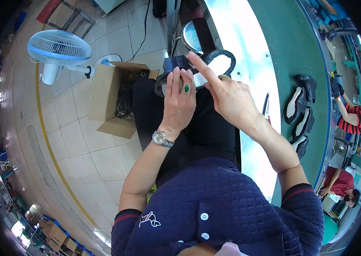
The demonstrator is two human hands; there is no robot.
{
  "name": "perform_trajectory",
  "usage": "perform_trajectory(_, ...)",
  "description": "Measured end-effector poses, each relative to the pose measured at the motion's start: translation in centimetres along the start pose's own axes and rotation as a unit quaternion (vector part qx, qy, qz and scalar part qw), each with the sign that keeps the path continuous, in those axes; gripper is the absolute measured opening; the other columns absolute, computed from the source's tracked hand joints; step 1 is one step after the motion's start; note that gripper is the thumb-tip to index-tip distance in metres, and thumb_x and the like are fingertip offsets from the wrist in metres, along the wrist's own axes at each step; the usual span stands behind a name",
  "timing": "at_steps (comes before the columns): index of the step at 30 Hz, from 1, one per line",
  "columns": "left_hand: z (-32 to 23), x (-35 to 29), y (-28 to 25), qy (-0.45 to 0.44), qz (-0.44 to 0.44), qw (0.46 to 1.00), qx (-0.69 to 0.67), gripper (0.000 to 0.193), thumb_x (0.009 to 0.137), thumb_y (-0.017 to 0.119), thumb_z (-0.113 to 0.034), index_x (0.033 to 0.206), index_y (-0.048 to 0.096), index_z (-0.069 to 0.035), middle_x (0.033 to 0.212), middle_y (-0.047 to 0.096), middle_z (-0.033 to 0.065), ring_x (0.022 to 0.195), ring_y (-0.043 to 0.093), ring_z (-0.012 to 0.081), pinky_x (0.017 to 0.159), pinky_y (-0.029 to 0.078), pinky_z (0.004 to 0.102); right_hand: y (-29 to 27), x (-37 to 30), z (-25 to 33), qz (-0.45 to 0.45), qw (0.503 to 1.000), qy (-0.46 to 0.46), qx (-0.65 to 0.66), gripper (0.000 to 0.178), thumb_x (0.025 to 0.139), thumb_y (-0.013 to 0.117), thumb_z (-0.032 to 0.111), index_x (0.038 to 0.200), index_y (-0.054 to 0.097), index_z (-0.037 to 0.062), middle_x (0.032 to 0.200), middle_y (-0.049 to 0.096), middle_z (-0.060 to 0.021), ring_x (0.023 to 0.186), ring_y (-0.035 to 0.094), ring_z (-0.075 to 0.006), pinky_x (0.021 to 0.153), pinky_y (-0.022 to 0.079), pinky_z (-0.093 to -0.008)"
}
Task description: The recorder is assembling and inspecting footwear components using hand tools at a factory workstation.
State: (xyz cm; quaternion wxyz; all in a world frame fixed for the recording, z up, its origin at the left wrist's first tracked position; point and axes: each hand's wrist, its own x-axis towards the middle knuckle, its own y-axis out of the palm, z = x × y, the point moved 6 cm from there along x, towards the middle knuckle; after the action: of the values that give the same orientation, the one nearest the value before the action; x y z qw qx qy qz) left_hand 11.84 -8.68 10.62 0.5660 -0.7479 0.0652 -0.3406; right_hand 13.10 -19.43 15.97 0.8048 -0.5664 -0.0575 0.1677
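Note:
A black shoe (pixel 220 65) with a white sole face lies sideways over my lap, its far end at the white table's edge. My left hand (pixel 179 102) grips its nearer end, fingers close together across it and the thumb hidden. Over its middle is my right hand (pixel 236 98), index finger stretched out and slightly blurred. The other right fingers curl in at the shoe; whatever they hold is hidden. Behind my left fingertips stands a dark block-like piece (pixel 176 62), partly covered.
On my right runs a white tabletop (pixel 253 47) with a slim dark tool (pixel 266 103). Beyond it, a green belt (pixel 285 55) carries several black shoes (pixel 296 104). An open carton (pixel 103 96) with dark stringy material and a fan (pixel 58 49) stand left. Two people work far right.

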Motion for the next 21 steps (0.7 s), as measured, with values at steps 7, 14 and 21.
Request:
perform_trajectory(7,0.4,-0.8,0.6,-0.017,-0.063,0.996,-0.052,0.038,0.087,0.06,-0.005,0.121,0.055,0.013,0.123,0.054,0.0245,0.127,0.047,0.0424,0.111,0.035,0.0489,1.1,0.5,-0.4,0.051,0.998,0.025,-0.002,0.089,0.085,0.055,0.002,0.155,0.009,0.0327,0.076,0.065,-0.0226,0.059,0.067,-0.0354,0.051,0.054,-0.0427)
perform_trajectory(14,1.6,0.0,-0.8,-0.131,-0.031,0.969,-0.209,0.059,0.077,0.073,-0.01,0.128,0.049,0.01,0.127,0.051,0.0231,0.13,0.043,0.0405,0.108,0.039,0.0449,1.0,0.5,0.3,-0.013,1.0,0.007,0.02,0.087,0.085,0.057,0.005,0.155,0.011,0.031,0.069,0.064,-0.0195,0.058,0.066,-0.036,0.052,0.053,-0.044)
perform_trajectory(21,3.4,-0.8,-3.1,-0.163,0.043,0.98,-0.108,0.063,0.069,0.079,-0.01,0.126,0.055,0.002,0.128,0.055,0.0176,0.123,0.052,0.0348,0.097,0.048,0.0399,2.4,-0.1,1.1,-0.051,0.998,-0.016,0.044,0.09,0.084,0.059,0.005,0.155,0.009,0.0297,0.063,0.063,-0.0173,0.058,0.066,-0.0344,0.054,0.054,-0.045)
